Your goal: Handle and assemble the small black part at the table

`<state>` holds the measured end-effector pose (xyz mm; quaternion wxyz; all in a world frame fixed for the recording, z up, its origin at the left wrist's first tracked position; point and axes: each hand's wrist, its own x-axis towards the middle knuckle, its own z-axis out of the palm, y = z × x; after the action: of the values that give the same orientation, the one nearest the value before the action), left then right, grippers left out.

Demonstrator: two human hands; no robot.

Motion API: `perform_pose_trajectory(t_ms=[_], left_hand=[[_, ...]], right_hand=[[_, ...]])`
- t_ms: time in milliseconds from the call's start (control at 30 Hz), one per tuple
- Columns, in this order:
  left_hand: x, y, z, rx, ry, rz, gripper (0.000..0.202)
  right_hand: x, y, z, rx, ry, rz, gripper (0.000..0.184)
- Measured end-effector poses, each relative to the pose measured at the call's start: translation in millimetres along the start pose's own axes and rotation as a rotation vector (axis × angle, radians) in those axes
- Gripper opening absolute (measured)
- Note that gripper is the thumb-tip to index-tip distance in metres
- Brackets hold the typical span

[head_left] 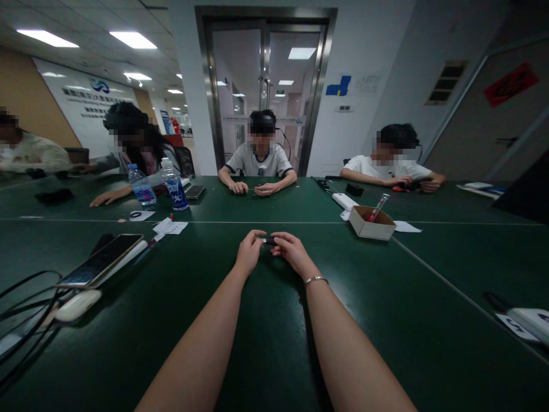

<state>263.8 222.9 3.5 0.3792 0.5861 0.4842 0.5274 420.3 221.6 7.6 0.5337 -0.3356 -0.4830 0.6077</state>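
Observation:
Between my two hands, just above the green table (274,320), is a small black stick (270,241) with a shiny silver end at its left; its exact kind is too small to tell. My left hand (249,252) pinches the silver end between thumb and fingers. At the other end, my right hand (292,252) has its fingers closed round the black part. A silver bracelet (316,279) circles my right wrist. The fingers partly hide the stick.
To the right stands a small open box (372,229) with a pen-like tool inside. On the left lie a phone (103,260), a white oval case (78,305) and black cables (30,312). Two bottles (175,186) stand farther back. Several people sit around, one opposite (259,163).

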Motion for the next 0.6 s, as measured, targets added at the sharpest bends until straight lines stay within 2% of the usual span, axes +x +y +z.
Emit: perform_pose_trajectory(t_ms=[100, 167, 267, 333, 467, 533, 600], left_hand=[[1, 0, -0.2, -0.007, 0.052, 0.039, 0.020], [1, -1, -0.4, 0.022, 0.068, 0.055, 0.018], [1, -6, -0.2, 0.089, -0.008, 0.059, 0.018], [1, -11, 0.9, 0.100, -0.057, 0.041, 0.021], [-2, -15, 5.2, 0.053, -0.094, 0.010, 0.029], [-6, -9, 5.7, 0.023, -0.142, -0.002, 0.032], [-14, 3, 1.2, -0.021, -0.240, -0.040, 0.034]], right_hand=[[1, 4, 2, -0.143, -0.061, -0.038, 0.035], [2, 9, 4, -0.264, -0.052, -0.053, 0.034], [4, 15, 6, -0.399, -0.006, -0.062, 0.030], [5, 15, 8, -0.396, 0.002, -0.066, 0.030], [0, 10, 14, -0.258, -0.042, -0.057, 0.046], [-5, 7, 19, -0.238, -0.070, -0.037, 0.043], [-11, 5, 22, -0.241, -0.071, -0.019, 0.038]])
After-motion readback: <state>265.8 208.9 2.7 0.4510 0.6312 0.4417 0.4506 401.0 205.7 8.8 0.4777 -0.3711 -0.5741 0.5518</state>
